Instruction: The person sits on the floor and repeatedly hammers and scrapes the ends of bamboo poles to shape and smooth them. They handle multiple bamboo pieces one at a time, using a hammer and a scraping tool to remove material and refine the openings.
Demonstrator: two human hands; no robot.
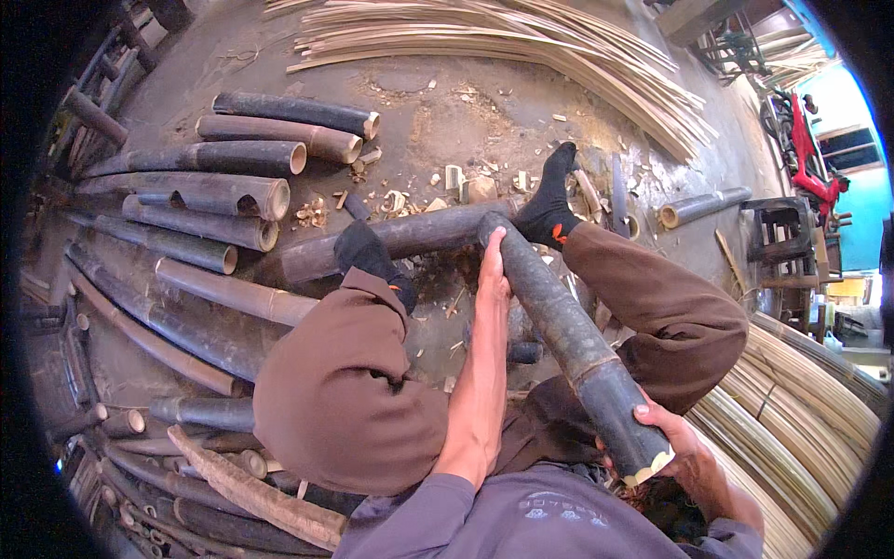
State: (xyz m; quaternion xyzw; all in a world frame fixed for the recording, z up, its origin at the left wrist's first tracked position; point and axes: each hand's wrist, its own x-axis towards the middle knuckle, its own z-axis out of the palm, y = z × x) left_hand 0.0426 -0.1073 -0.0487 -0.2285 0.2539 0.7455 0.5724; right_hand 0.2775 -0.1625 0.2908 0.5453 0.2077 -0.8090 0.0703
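Note:
A thick dark bamboo pole (563,331) lies slantwise across my lap, its near end pale and notched along the rim. My left hand (494,265) grips its far end from the left side, the thumb pointing up along it. Around the near end, close to my body, my right hand (678,445) is wrapped with the thumb on top; its other fingers are mostly hidden beneath. Past the far end, another dark bamboo pole (400,240) rests crosswise on the floor between my feet, which wear black socks.
Several cut bamboo poles (200,196) lie on the floor to the left. Long split bamboo strips (503,37) are spread at the back, and bundled strips (782,419) lie at my right. Wood chips (453,177) litter the floor ahead. A dark stool (780,228) stands at the right.

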